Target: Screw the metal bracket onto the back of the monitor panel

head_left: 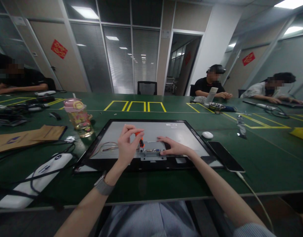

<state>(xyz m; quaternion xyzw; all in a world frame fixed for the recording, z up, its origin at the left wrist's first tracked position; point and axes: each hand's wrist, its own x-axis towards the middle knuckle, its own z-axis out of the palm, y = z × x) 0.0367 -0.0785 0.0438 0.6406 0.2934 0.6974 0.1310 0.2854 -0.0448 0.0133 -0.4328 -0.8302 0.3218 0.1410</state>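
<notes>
A flat display panel (151, 130) with a black frame lies back side up on the green table before me. My left hand (128, 143) pinches a red and black screwdriver (141, 141), its tip down at the left part of a metal bracket (152, 155). The bracket sits at the panel's near edge and bears a blue video port. My right hand (174, 146) rests on the bracket's right side, fingers spread, the thumb near the port. Thin wires (104, 146) run across the panel left of my left hand.
A pink-lidded bottle (78, 117), brown paper packet (25, 136) and white power strip (40, 177) with black cables stand or lie left. Right are a white earbud case (207, 135) and a phone (225, 156) on a charging cable. Several people sit around the far side.
</notes>
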